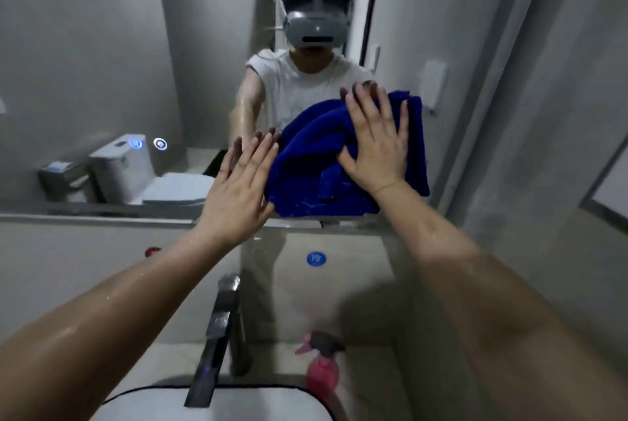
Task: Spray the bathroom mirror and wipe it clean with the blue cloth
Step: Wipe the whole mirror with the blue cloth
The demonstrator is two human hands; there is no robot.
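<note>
Bathroom mirror point(102, 63) fills the upper view, with the blue cloth point(316, 155) bunched against its lower part, just above the bottom edge. The right hand point(377, 145) presses flat on the cloth, fingers straight and spread. The left hand point(238, 189) is flat too, holding nothing, just beside the cloth's left edge, fingertips meeting their reflection. Below the 2 hands, a pink spray bottle point(323, 369) stands upright on the table point(370, 383), right of the dark faucet point(217, 335).

No wording can be read, as the white mark on the round blue sticker point(316, 259) and the lit icon point(160, 144) on the mirror point(85, 46) are blurred.
</note>
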